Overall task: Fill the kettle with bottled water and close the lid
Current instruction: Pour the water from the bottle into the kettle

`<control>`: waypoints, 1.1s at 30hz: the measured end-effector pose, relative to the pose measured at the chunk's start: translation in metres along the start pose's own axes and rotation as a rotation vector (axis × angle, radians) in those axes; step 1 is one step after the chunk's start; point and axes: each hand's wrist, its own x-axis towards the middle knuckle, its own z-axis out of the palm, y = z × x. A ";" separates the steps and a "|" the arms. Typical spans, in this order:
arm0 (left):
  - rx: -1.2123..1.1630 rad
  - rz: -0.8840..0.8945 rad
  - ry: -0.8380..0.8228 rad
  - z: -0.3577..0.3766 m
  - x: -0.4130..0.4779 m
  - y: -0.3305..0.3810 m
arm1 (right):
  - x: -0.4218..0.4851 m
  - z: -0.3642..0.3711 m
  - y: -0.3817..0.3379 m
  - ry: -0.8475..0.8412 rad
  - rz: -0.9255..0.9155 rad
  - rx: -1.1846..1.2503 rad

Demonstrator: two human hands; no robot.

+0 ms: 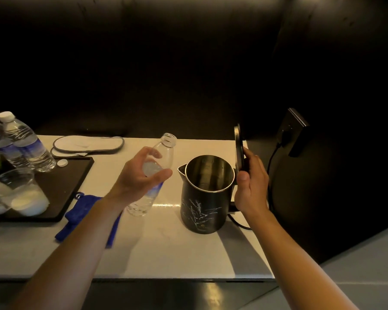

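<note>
Two hands: left hand (141, 175) grasps uncapped bottle (154, 175); right hand (251, 186) props lid (239, 148).
Risk: tilted bottle missing kettle (205, 193) mouth, wetting worktop (166, 247).

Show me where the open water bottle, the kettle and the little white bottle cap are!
open water bottle (166, 148), head view, on its clear upper body below the neck.
kettle (202, 204), head view, on its dark marbled side.
bottle cap (62, 162), head view, on its white top.
</note>
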 end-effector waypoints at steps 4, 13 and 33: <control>0.192 0.014 -0.260 -0.022 0.011 0.022 | 0.004 0.000 0.000 0.008 -0.040 0.027; 0.482 -0.034 -0.512 -0.039 0.036 0.050 | 0.007 0.001 0.003 0.012 -0.005 0.045; 0.816 -0.158 -0.704 -0.045 0.053 0.092 | 0.008 0.002 0.009 -0.014 -0.028 0.077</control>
